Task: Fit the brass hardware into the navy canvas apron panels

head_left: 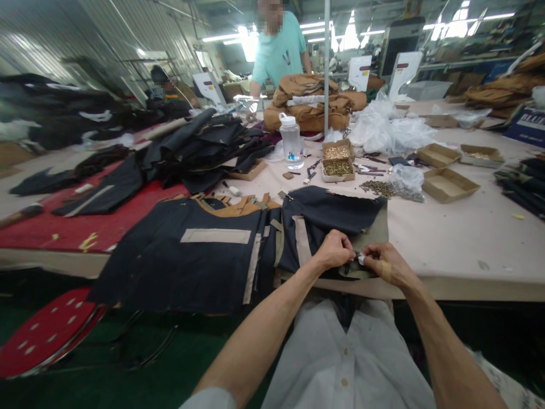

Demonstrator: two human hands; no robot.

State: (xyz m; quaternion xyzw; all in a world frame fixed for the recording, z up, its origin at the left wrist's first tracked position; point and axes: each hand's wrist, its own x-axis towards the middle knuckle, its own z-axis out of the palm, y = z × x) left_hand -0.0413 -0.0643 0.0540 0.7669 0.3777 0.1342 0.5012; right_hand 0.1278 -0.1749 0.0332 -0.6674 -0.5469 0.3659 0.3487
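A dark navy garment piece (pixel 327 210) with an olive underside lies at the table's front edge. Over its lower right corner, my left hand (pixel 338 250) is closed in a pinch. My right hand (pixel 388 262) faces it closely, thumb and fingers pressed together, with a tan strip around the thumb's base. Small white and dark bits show between the fingertips; what they are is too small to tell. To the left, a stack of navy garment pieces (pixel 170 264) with tan edging and a beige strip hangs partly over the edge.
Beyond the cloth stand a water bottle (pixel 291 145), small boxes of metal fasteners (pixel 338 168), a loose fastener pile (pixel 377 188) and a cardboard tray (pixel 449 184). A thin pole (pixel 327 68) rises behind. Across the table stands a person in a teal shirt (pixel 279 48). A red stool (pixel 46 329) sits lower left.
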